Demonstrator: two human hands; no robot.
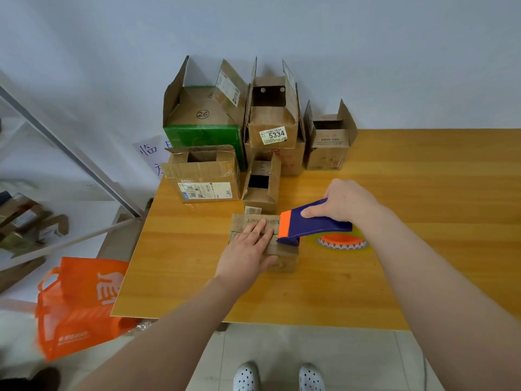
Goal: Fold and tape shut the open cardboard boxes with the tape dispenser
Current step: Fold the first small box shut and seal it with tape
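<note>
taping step, i'd say: left hand (248,249) flat, pressing down the flaps of the small box (283,262) on the table (423,193), right hand (346,201) gripping the tape dispenser (315,224), nose at the box's right edge; next needs a steady pull along the seam.

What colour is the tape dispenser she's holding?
Dark blue with an orange front edge, seen in the head view.
</note>
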